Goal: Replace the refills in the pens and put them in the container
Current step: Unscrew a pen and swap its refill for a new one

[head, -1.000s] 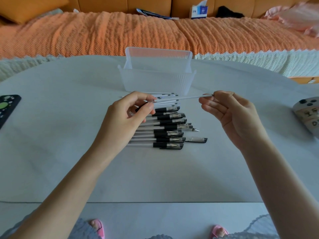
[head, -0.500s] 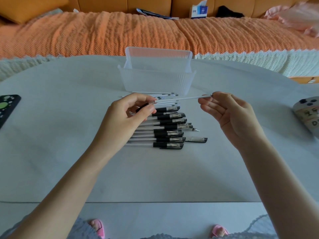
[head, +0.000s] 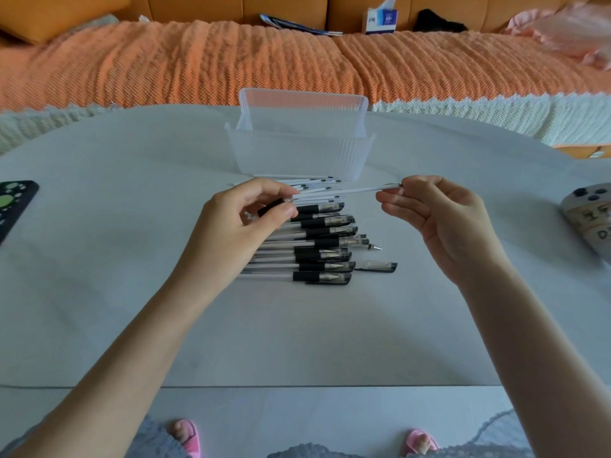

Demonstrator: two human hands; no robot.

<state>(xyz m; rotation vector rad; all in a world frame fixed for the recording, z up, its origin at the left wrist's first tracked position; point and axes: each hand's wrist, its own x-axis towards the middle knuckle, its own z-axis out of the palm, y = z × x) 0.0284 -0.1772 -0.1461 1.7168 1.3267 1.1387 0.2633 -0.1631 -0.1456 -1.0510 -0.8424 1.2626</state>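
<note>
My left hand point(head: 244, 219) grips a pen barrel point(head: 269, 208) with its black grip end pointing right. A thin white refill point(head: 344, 191) stretches from that barrel's mouth to my right hand point(head: 439, 219), which pinches its tip end between thumb and fingers. Below the hands lies a row of several capped black-and-clear pens point(head: 317, 249) on the grey table. Loose white refills point(head: 307, 181) lie just behind them. The clear plastic container point(head: 297, 150) stands beyond, with nothing visible inside.
A loose pen cap point(head: 377, 266) and a small metal pen tip point(head: 374, 247) lie right of the pen row. A black device point(head: 13, 206) sits at the left table edge, a patterned object point(head: 591, 223) at the right. An orange-covered sofa point(head: 297, 61) runs behind.
My right hand has shifted slightly left with the refill, so a little less of it shows outside the barrel held by my left hand.
</note>
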